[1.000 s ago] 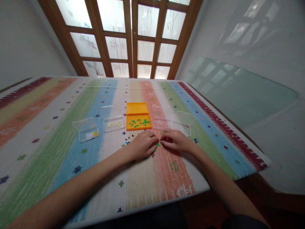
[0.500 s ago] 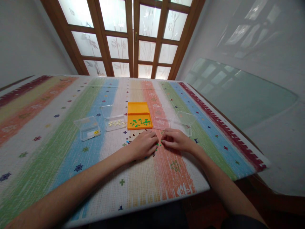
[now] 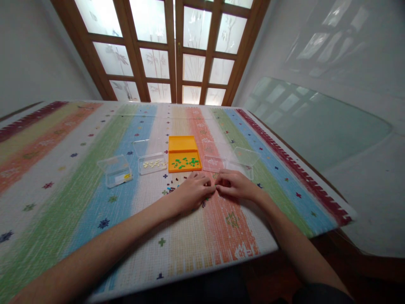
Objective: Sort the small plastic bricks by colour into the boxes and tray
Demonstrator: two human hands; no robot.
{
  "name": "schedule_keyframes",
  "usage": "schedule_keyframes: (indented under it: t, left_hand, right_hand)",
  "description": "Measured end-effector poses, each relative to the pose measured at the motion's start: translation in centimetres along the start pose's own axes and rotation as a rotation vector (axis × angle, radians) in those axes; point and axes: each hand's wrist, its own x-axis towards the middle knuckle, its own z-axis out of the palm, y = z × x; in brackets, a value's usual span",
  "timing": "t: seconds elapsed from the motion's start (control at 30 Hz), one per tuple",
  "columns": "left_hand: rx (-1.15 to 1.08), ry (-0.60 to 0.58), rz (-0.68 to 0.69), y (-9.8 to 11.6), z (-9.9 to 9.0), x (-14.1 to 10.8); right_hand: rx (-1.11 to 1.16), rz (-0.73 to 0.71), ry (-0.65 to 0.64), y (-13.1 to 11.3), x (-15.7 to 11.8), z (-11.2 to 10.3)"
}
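Observation:
My left hand (image 3: 196,191) and my right hand (image 3: 233,185) meet fingertip to fingertip just above the cloth. Both are closed in a pinch. Whatever sits between the left fingertips is hidden; the right thumb and finger pinch a small green piece, now mostly covered. Small brown and blue pieces (image 3: 171,188) lie scattered at the left of my left hand, and a few dark bits (image 3: 203,204) show below its fingers. Right behind the hands stands an orange box (image 3: 184,169), its lid open, with several small green pieces (image 3: 192,161) inside.
Clear boxes with raised lids flank the orange one: one with cream pieces (image 3: 154,164), another with a yellow piece (image 3: 127,177) at the left. Two clear boxes (image 3: 215,164) stand right of it. A striped cloth (image 3: 139,236) covers the table, whose front edge lies close.
My right fingertips have come in to touch the left ones, closing the small gap between them. The green pieces that showed there are now mostly hidden. The boxes have stayed put.

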Motion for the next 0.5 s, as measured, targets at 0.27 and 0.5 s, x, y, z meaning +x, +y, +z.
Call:
schedule_keyframes:
  t: [0.27, 0.5]
  left_hand:
    - [-0.074, 0.030, 0.024, 0.1, 0.5, 0.3]
    - [-0.033, 0.058, 0.058, 0.3, 0.8, 0.3]
  right_hand:
    - [0.018, 0.014, 0.044, 0.3, 0.1, -0.5]
    - [0.037, -0.016, 0.107, 0.2, 1.3, -0.5]
